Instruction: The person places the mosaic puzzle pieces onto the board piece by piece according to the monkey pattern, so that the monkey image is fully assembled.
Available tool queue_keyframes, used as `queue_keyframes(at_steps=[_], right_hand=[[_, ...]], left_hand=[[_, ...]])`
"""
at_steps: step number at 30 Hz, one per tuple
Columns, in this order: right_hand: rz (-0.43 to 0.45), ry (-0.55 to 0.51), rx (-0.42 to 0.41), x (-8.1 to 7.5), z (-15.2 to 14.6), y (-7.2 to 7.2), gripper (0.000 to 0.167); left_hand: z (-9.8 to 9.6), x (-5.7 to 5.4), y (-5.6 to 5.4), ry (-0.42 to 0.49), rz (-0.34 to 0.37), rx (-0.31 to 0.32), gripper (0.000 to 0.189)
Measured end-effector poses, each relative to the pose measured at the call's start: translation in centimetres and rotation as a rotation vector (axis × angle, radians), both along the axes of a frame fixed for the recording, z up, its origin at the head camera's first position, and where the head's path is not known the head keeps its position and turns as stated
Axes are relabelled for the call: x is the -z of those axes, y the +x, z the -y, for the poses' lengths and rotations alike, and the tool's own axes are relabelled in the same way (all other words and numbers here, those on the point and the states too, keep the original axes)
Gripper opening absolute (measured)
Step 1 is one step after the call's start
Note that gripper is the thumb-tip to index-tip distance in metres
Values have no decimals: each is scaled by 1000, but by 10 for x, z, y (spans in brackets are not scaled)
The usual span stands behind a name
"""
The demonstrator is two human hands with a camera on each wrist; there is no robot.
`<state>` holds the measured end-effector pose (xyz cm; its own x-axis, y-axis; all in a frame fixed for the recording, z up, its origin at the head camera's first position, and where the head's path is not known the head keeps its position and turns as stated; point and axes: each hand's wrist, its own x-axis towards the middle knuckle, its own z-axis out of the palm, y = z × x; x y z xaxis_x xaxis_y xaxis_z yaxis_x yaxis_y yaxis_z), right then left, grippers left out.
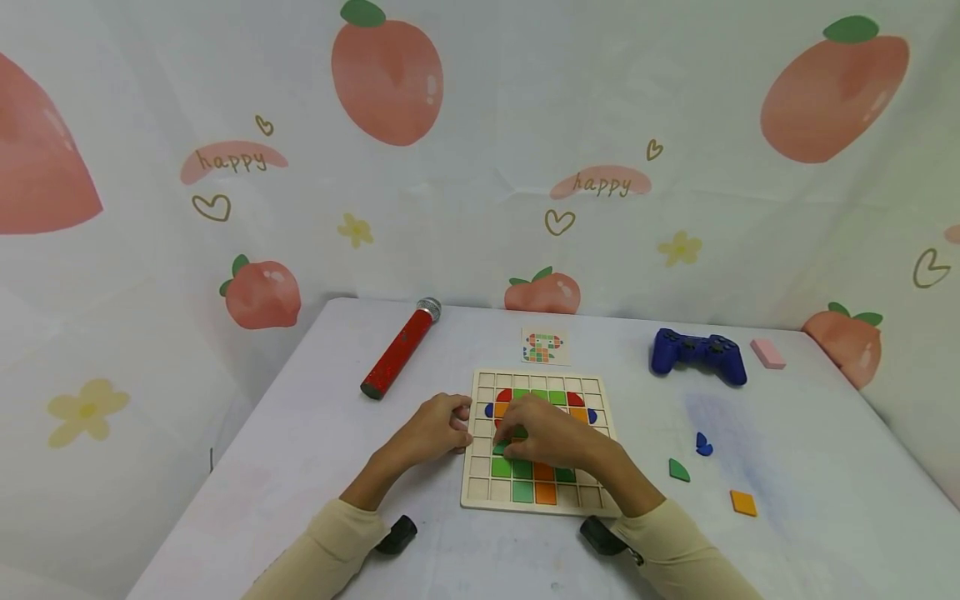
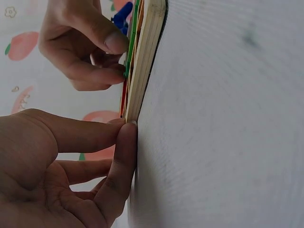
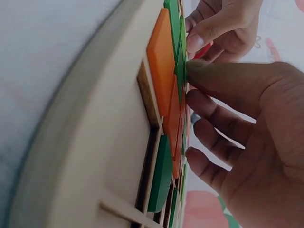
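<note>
A wooden grid board (image 1: 480, 492) lies on the table, partly filled with red, green, orange and blue tiles. At its left edge, my left hand (image 1: 437, 429) pinches the rim between thumb and index finger, seen closely in the left wrist view. My right hand (image 1: 547, 433) reaches over the board from the right and covers several middle cells. Its thumb and index finger pinch a small green tile (image 1: 500, 448) at the left part of the pattern. In the right wrist view, orange tiles (image 3: 161, 66) and a green rounded tile (image 3: 161, 175) sit nearby in the grid.
A pattern card (image 1: 546, 346) lies behind the board. To the right are a blue game controller (image 1: 697, 354), a pink block (image 1: 768, 353), blue pieces (image 1: 703, 444), a green quarter-round tile (image 1: 678, 470) and an orange square tile (image 1: 743, 502). A red microphone (image 1: 397, 354) lies at back left.
</note>
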<state>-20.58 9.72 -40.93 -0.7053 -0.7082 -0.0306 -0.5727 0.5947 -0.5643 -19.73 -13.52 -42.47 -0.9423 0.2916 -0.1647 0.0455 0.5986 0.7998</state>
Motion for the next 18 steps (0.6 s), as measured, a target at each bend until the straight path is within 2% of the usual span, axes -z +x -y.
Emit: queue_keyframes(at_steps=[9, 18], right_hand=[[14, 2, -16, -1, -3, 1, 14], [51, -22, 52, -5, -33, 7, 17]], left_hand=[[1, 0, 1, 7, -21, 14, 58], [0, 1, 1, 8, -16, 1, 59]])
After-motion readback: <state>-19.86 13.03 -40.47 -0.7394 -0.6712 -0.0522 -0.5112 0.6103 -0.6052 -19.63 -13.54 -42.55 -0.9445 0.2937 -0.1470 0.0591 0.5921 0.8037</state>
